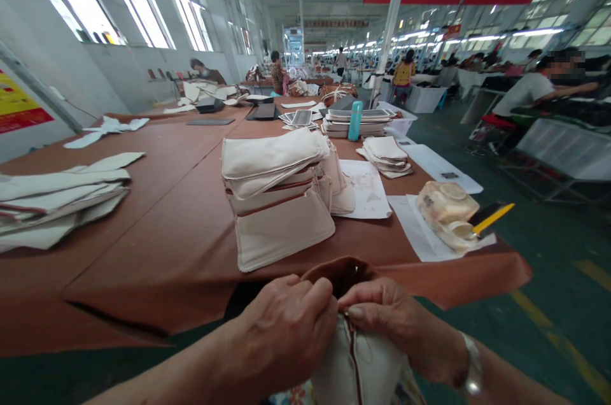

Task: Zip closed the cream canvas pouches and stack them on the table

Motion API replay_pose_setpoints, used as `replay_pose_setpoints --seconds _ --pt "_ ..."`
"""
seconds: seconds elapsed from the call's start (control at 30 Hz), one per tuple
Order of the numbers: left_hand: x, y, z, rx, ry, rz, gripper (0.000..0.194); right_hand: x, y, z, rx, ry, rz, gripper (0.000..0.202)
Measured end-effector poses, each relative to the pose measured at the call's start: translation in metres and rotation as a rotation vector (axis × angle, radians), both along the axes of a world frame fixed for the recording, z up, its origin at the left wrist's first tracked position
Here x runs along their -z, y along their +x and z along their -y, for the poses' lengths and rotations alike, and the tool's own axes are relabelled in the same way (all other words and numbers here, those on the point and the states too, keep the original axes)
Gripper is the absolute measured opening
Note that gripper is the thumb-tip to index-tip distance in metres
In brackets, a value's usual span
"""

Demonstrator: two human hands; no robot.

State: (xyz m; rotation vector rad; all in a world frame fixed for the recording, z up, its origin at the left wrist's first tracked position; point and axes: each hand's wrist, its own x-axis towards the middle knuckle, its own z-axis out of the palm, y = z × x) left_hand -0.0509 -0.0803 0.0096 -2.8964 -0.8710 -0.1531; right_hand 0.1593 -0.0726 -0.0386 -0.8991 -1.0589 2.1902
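Observation:
A cream leather bag piece with a brown seam down its middle is gripped at the table's front edge. My left hand is closed on its upper edge, the fingers curled in. My right hand, with a silver bracelet at the wrist, pinches the same edge between thumb and fingers, close to the top of the seam. Brown material curves up behind both hands. What lies inside the left fist is hidden. Just beyond stands a pile of sewn cream leather pieces, brown lines showing between its layers.
The table has a brown cover. Cream strips lie at left. On the right are a glue-stained container, a yellow-handled tool and white paper. Farther back stands a turquoise bottle. Other people sit at work beyond.

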Motion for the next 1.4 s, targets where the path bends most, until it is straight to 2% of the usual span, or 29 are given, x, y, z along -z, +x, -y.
replay_pose_setpoints --seconds 0.1,0.17,0.27,0.37,0.43,0.53,0.63,0.8,0.93,1.07,1.17,1.3,1.4 --pt "-0.004 0.004 0.003 0.011 0.019 -0.121 0.011 -0.003 -0.003 0.0 -0.015 -0.011 -0.029 0.04" --pt "-0.001 0.005 0.002 0.017 0.01 -0.136 0.011 -0.004 -0.004 0.0 -0.018 -0.019 -0.038 0.041" --pt "0.009 0.003 -0.003 0.017 -0.014 -0.079 0.012 -0.001 -0.003 -0.002 -0.018 -0.021 -0.009 0.042" --pt "0.014 -0.002 -0.009 -0.021 -0.044 0.066 0.013 0.006 0.001 -0.003 -0.016 0.045 0.057 0.041" --pt "0.012 -0.006 -0.012 -0.092 -0.124 0.202 0.014 0.01 0.004 -0.004 -0.026 0.093 0.094 0.04" --pt "0.007 -0.008 -0.017 -0.172 -0.349 0.381 0.018 0.011 0.007 -0.003 -0.048 0.123 0.092 0.039" --pt "0.006 -0.009 -0.019 -0.155 -0.53 0.422 0.009 0.008 0.008 -0.003 -0.059 0.135 0.055 0.039" --pt "0.012 -0.008 -0.022 -0.101 -0.629 0.418 0.01 0.006 0.005 -0.002 -0.06 0.151 0.082 0.041" --pt "0.017 -0.007 -0.021 -0.075 -0.517 0.292 0.017 0.005 0.005 -0.001 -0.068 0.111 0.06 0.041" --pt "0.016 -0.002 -0.015 -0.027 -0.269 0.013 0.011 0.005 0.004 0.0 -0.061 0.082 0.011 0.039" --pt "0.014 0.003 -0.009 0.003 -0.091 -0.111 0.009 0.007 0.001 -0.001 -0.051 0.054 -0.019 0.041" --pt "0.02 0.006 -0.004 0.034 0.031 -0.128 0.011 0.013 -0.002 -0.003 -0.017 0.017 0.005 0.045" --pt "0.028 0.001 -0.003 0.023 0.008 -0.023 0.014 0.019 0.001 -0.002 0.012 0.05 0.066 0.044"
